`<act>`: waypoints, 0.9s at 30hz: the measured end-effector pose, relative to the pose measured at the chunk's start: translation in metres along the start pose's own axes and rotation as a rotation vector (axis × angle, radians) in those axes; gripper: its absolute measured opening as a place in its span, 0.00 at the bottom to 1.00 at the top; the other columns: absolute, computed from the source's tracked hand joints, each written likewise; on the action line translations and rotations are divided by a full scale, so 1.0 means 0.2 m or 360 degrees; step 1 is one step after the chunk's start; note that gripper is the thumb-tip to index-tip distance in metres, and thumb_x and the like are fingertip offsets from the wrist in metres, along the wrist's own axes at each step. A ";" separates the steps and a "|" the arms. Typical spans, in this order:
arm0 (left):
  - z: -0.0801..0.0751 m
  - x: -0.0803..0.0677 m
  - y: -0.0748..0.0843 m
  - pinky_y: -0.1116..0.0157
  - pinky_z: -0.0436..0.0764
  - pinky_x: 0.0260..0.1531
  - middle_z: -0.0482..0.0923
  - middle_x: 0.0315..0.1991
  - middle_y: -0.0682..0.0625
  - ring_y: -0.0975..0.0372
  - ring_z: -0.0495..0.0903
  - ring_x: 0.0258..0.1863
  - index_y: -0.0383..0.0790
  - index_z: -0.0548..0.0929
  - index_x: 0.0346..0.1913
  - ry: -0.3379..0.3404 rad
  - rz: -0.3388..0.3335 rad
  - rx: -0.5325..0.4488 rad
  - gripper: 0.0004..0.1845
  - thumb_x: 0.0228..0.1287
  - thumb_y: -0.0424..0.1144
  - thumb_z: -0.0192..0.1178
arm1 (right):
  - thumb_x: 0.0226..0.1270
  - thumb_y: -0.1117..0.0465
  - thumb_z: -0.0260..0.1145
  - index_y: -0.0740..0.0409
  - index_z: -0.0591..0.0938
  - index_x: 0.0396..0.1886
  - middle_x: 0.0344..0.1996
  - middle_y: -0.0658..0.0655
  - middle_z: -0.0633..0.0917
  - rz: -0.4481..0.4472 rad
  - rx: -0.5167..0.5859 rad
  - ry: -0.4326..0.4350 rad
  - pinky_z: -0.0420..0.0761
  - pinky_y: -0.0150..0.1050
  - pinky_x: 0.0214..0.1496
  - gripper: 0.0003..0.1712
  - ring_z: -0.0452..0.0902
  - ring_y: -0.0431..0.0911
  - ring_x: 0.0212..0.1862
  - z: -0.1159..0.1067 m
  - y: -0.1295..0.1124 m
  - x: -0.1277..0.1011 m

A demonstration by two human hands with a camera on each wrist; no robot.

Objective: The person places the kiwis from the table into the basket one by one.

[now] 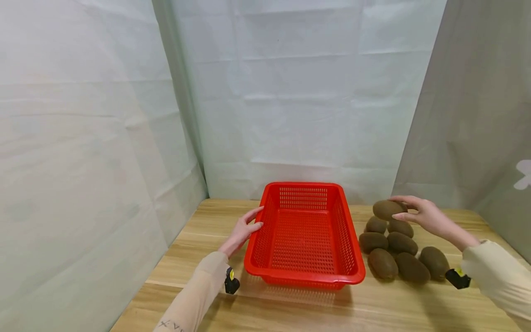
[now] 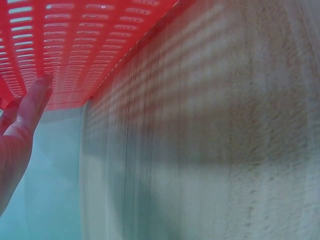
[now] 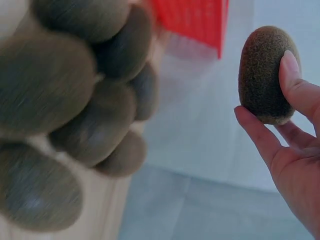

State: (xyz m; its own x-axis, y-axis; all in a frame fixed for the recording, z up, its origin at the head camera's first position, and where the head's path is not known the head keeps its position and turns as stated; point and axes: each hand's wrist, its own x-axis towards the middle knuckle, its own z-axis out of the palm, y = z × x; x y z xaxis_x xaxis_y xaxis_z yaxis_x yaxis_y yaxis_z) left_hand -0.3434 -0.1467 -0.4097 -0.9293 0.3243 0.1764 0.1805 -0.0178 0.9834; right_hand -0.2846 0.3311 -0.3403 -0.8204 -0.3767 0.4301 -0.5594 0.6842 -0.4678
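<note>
Kiwi (image 1: 387, 209) sits lifted in the right hand (image 1: 423, 216), whose fingers and thumb curl round it just above the far end of the kiwi pile (image 1: 398, 251), which lies on the wooden table (image 1: 290, 309) to the right of the red basket (image 1: 304, 235). Left hand (image 1: 244, 230) rests against the basket's left wall with its fingers straight and holds nothing. White sheeting (image 1: 298, 92) hangs behind the table.

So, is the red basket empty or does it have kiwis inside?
Empty: the red basket shows only bare mesh inside; the kiwis lie beside it.
</note>
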 end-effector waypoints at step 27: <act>-0.02 0.05 -0.10 0.58 0.79 0.34 0.65 0.59 0.40 0.53 0.74 0.41 0.39 0.66 0.64 0.0056 -0.0005 0.0092 0.27 0.59 0.26 0.54 | 0.52 0.63 0.69 0.61 0.76 0.54 0.50 0.56 0.76 -0.0261 0.0289 -0.0299 0.72 0.49 0.47 0.26 0.70 0.49 0.49 0.38 -0.39 0.40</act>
State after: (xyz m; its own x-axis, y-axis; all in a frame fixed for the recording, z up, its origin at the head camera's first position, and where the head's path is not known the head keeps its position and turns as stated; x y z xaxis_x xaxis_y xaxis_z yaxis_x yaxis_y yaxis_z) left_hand -0.3590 -0.1474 -0.4281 -0.9405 0.2906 0.1760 0.1952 0.0380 0.9800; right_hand -0.3156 0.2003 -0.3278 -0.7155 -0.5933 0.3688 -0.6842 0.4883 -0.5418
